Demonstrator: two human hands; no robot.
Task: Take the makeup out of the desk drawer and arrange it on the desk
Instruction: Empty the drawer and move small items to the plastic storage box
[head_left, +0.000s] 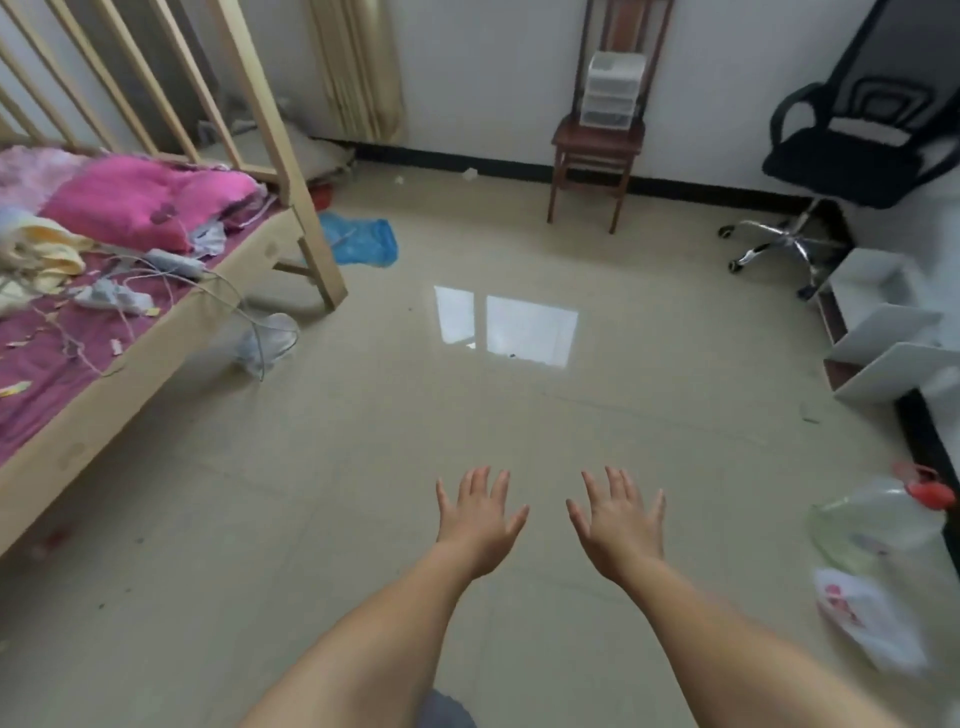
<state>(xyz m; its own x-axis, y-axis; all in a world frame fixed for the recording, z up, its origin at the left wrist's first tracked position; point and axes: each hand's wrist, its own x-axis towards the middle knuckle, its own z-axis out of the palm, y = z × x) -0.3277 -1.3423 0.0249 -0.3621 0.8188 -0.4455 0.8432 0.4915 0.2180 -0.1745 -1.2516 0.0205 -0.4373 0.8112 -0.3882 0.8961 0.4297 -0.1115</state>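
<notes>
My left hand (480, 519) and my right hand (621, 522) are stretched out side by side over the beige tiled floor, palms down, fingers spread, holding nothing. At the right edge, white drawers (883, 332) stand pulled open from a white piece of furniture. I cannot see into them, and no makeup shows anywhere. A small clear plastic drawer organiser (613, 89) sits on a dark wooden chair (597, 150) against the far wall.
A wooden bed (156, 332) with pink bedding and cables fills the left. A black office chair (857, 150) stands at the back right. A large plastic bottle with a red cap (883, 514) and a plastic bag (867, 623) lie on the floor at right.
</notes>
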